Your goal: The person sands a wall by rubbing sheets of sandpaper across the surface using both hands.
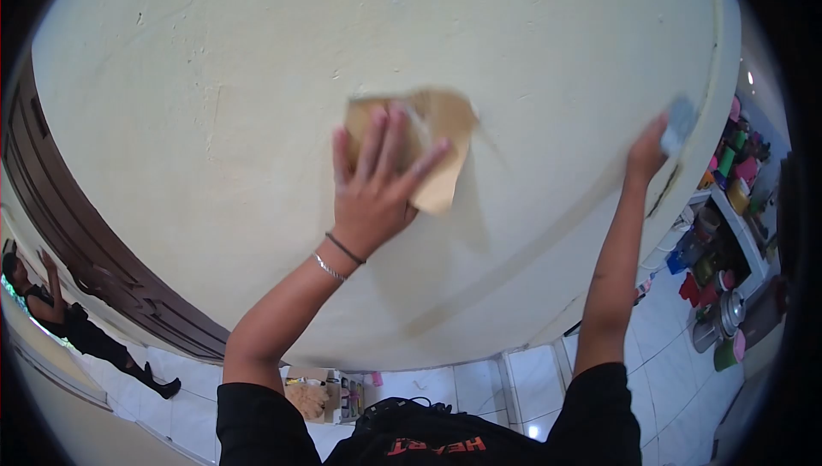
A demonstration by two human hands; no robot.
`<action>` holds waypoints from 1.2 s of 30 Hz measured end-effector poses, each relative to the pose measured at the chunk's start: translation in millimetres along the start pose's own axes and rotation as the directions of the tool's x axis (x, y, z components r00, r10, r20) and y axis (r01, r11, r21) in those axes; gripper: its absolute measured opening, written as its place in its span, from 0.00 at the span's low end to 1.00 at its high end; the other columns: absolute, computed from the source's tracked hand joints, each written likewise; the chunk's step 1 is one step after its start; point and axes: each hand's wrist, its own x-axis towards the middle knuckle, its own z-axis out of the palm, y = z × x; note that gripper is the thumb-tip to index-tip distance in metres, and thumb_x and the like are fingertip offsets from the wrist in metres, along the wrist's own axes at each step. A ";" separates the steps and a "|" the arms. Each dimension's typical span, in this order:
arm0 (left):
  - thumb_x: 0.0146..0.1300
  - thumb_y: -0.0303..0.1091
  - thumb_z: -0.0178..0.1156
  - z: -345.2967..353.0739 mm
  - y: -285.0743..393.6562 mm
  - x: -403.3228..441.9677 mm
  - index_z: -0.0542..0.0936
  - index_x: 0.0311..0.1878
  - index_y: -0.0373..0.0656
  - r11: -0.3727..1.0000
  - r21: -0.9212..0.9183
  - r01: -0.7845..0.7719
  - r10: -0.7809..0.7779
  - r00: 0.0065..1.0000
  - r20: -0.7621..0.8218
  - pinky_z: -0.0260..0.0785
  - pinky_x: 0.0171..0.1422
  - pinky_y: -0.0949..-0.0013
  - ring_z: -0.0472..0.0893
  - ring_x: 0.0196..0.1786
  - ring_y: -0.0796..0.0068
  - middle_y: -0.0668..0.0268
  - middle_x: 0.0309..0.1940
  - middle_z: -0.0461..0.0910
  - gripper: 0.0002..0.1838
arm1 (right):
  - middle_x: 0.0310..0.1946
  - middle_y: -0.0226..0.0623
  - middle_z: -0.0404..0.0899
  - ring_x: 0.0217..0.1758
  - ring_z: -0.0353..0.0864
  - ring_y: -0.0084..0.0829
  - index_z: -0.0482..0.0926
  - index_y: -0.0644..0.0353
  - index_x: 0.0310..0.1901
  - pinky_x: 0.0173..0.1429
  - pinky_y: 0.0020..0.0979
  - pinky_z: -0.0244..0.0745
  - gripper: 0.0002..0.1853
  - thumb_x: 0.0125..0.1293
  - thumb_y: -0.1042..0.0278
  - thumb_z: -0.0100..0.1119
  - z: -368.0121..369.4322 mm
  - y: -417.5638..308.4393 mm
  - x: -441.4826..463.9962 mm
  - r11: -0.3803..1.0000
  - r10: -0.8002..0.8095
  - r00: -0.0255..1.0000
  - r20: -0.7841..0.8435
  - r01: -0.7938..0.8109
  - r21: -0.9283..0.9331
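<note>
A cream-painted wall with small chips and scratches fills most of the view. My left hand, fingers spread, holds a tan sheet of sandpaper flat against it; part of the sheet curls away at the lower right. The hand and sheet are slightly blurred. Out to the right, my right hand grips a pale blue cloth against the wall near its corner. The cloth is blurred, and its exact shape cannot be made out.
A brown wooden door stands at the left, with another person beyond it. Below are an open box and white floor tiles. Past the corner, shelves hold kitchenware, with metal pots by the floor.
</note>
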 end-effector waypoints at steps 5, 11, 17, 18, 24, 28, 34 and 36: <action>0.56 0.43 0.58 -5.9 -18.4 -21.4 0.75 0.58 0.64 0.997 0.028 -0.075 0.074 0.996 0.048 0.33 0.74 0.51 0.58 0.71 0.60 0.58 0.68 0.59 0.23 | 0.63 0.48 0.64 0.66 0.63 0.40 0.62 0.73 0.62 0.70 0.34 0.52 0.30 0.71 0.51 0.41 -70.4 65.3 -46.4 0.972 0.182 0.980 -0.081 -0.191 -0.137; 0.59 0.34 0.53 -42.0 -101.1 -26.3 0.72 0.62 0.59 0.965 0.039 0.258 -0.253 0.962 -0.099 0.33 0.75 0.53 0.52 0.73 0.60 0.57 0.69 0.57 0.25 | 0.62 0.51 0.62 0.67 0.59 0.50 0.61 0.70 0.62 0.68 0.39 0.55 0.29 0.69 0.53 0.44 -28.7 35.2 -27.0 0.960 0.072 0.988 -0.135 -0.105 -0.260; 0.62 0.33 0.49 -51.0 -167.3 -128.6 0.67 0.66 0.51 0.889 0.039 0.456 -0.436 0.871 -0.226 0.35 0.73 0.51 0.49 0.74 0.52 0.50 0.71 0.51 0.26 | 0.68 0.52 0.54 0.73 0.46 0.45 0.57 0.62 0.67 0.74 0.43 0.40 0.29 0.67 0.59 0.47 53.4 -118.6 -90.4 0.849 -0.287 0.951 0.115 0.308 -0.430; 0.61 0.34 0.50 -45.1 -165.1 -150.1 0.67 0.66 0.50 0.881 0.069 0.468 -0.447 0.872 -0.198 0.34 0.73 0.50 0.47 0.74 0.50 0.48 0.71 0.48 0.27 | 0.68 0.51 0.53 0.74 0.44 0.45 0.56 0.60 0.68 0.74 0.44 0.37 0.30 0.67 0.59 0.47 62.9 -147.2 -117.6 0.829 -0.355 0.912 0.203 0.408 -0.382; 0.63 0.43 0.50 -41.3 -129.6 -184.0 0.65 0.66 0.46 0.935 0.038 0.352 -0.353 0.936 0.010 0.30 0.74 0.50 0.43 0.74 0.48 0.43 0.71 0.45 0.28 | 0.69 0.39 0.56 0.74 0.49 0.36 0.64 0.40 0.66 0.74 0.54 0.30 0.30 0.59 0.56 0.49 86.6 -247.3 -271.4 0.571 -0.626 0.345 0.699 0.813 0.111; 0.67 0.42 0.45 -63.6 -190.7 -141.1 0.66 0.66 0.45 0.906 0.036 0.423 -0.420 0.906 -0.059 0.32 0.74 0.51 0.45 0.74 0.50 0.47 0.71 0.46 0.25 | 0.66 0.37 0.61 0.72 0.55 0.33 0.68 0.33 0.63 0.74 0.51 0.35 0.26 0.60 0.54 0.51 128.7 -290.9 -233.8 0.564 -0.665 0.328 0.671 0.809 0.164; 0.64 0.38 0.46 -73.8 -248.5 -158.7 0.65 0.67 0.50 0.824 -0.002 0.566 -0.554 0.806 -0.207 0.31 0.74 0.49 0.44 0.74 0.48 0.46 0.70 0.48 0.26 | 0.68 0.45 0.56 0.73 0.52 0.41 0.60 0.39 0.68 0.73 0.50 0.36 0.28 0.65 0.59 0.47 189.6 -339.8 -201.1 0.766 -0.581 0.728 0.364 0.640 -0.058; 0.62 0.36 0.47 -59.0 -217.0 -193.9 0.65 0.67 0.49 0.875 0.039 0.483 -0.478 0.873 -0.099 0.29 0.73 0.47 0.43 0.74 0.49 0.47 0.71 0.47 0.27 | 0.68 0.45 0.57 0.73 0.50 0.41 0.63 0.40 0.66 0.73 0.54 0.35 0.29 0.60 0.61 0.48 195.5 -344.0 -239.0 0.711 -0.599 0.680 0.423 0.694 -0.110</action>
